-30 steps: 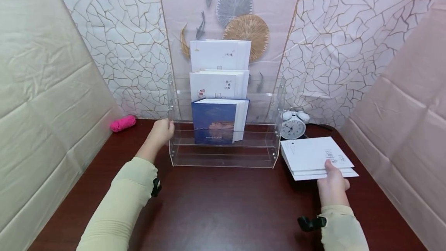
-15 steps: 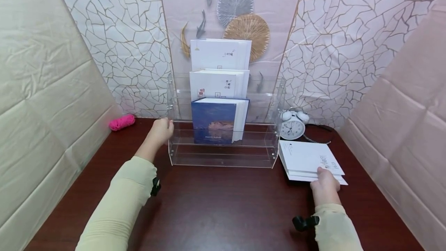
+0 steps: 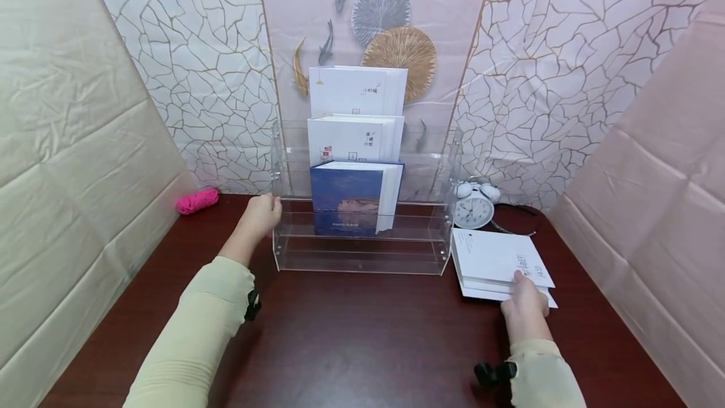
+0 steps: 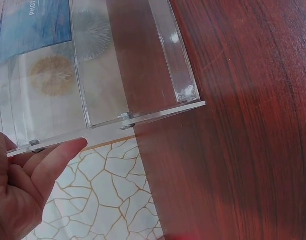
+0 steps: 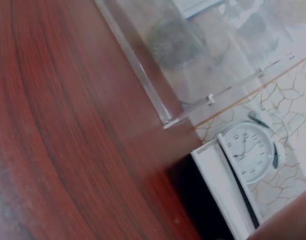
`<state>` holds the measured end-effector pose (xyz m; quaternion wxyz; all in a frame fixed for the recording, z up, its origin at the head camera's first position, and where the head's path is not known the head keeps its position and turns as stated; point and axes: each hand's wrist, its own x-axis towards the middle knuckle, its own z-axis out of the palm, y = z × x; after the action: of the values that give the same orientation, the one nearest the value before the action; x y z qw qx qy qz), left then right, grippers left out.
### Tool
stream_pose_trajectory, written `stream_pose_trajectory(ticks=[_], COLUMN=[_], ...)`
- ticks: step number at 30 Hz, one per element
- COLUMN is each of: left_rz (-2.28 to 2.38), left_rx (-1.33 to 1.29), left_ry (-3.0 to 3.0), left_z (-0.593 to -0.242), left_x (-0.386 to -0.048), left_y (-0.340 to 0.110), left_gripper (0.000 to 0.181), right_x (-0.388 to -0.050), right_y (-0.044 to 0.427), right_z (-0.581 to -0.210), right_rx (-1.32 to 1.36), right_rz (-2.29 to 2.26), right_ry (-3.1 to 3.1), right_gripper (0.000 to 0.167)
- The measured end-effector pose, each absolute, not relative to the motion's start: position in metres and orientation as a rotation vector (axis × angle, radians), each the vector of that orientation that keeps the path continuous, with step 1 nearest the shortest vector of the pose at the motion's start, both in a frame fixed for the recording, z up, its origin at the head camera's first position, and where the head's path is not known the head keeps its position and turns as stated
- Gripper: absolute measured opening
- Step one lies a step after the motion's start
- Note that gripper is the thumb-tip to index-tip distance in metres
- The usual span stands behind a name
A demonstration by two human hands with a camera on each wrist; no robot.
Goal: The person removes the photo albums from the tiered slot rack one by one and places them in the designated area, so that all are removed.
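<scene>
A clear acrylic rack (image 3: 362, 262) stands at the back of the table. Three albums lean in its tiers: a blue photo album (image 3: 347, 203) in front, a white album (image 3: 345, 134) behind it and another white album (image 3: 345, 90) at the top. My left hand (image 3: 262, 214) grips the rack's left side panel (image 4: 163, 114), seen edge-on in the left wrist view. At the rack's right, my right hand (image 3: 525, 307) holds a white album (image 3: 493, 257) by its near right corner, thumb on the cover. White layers show along its edge; whether it is one album or two, I cannot tell.
A white twin-bell alarm clock (image 3: 473, 211) stands right behind the held album, with a dark cord (image 3: 512, 222) beside it. A bundle of pink yarn (image 3: 196, 201) lies at the back left. Fabric walls enclose the dark red table (image 3: 362, 339).
My right hand has moved left and a little nearer to me with the white album, uncovering more of the cord by the clock. My left hand stays on the rack.
</scene>
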<state>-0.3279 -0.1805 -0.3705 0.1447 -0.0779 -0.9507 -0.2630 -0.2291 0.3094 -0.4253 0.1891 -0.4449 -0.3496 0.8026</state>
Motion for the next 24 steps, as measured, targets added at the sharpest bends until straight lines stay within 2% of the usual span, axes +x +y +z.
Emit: stream_pose_trajectory(ticks=[3, 6, 11, 15, 24], left_rz=[-0.75, -0.732, -0.749, -0.755, -0.745], left_rx=[-0.232, -0.239, -0.244, -0.242, -0.238], left_ry=[-2.723, -2.712, -2.719, -2.715, -2.711], left_z=[-0.371, -0.371, -0.371, -0.372, -0.368], left_x=[-0.327, -0.326, -0.326, -0.326, -0.324], left_y=[-0.18, -0.18, -0.18, -0.181, -0.181], left_gripper=[0.029, 0.029, 0.031, 0.03, 0.03], right_x=[-0.221, -0.216, -0.21, -0.208, -0.203], right_y=[0.309, 0.31, 0.313, 0.313, 0.309], right_z=[-0.418, -0.412, -0.411, -0.414, -0.412], right_rx=[-1.089, -1.031, -1.136, -1.183, -1.175], right_rz=[2.398, 2.495, 2.471, 2.44, 2.414], right_ry=[-0.921, -0.946, -1.137, -1.205, -1.251], right_gripper=[0.069, 0.071, 0.079, 0.077, 0.086])
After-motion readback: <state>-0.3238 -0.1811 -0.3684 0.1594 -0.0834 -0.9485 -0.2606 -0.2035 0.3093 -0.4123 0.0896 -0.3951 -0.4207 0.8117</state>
